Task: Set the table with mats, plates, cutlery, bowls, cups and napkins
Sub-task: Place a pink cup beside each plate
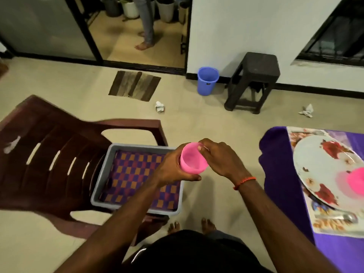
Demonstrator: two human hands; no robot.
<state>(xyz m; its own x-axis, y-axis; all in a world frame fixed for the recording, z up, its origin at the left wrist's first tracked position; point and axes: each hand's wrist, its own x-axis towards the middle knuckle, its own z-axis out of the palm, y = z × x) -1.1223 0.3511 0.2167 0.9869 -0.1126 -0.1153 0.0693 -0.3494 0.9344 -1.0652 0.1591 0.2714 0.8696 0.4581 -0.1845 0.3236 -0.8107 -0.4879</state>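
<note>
I hold a pink plastic cup (193,162) above the floor, between the chair and the table. My left hand (171,168) grips its side and bottom. My right hand (220,158) pinches the cup's far rim with thumb and fingers. On the table with its purple cloth (279,174) at the right lies a printed mat (332,225) bearing a white flowered plate (323,166), a pink bowl (356,180) on the plate, and a spoon (338,216) on the mat's near side. A fork (315,133) lies at the mat's far side.
A grey tub (137,208) with a checked purple-and-orange mat (137,174) inside sits on a dark red plastic chair (49,158) at my left. On the floor are a blue bin (207,80), a dark stool (254,79), crumpled papers (160,107) and a doormat. A person's legs stand in the doorway (145,26).
</note>
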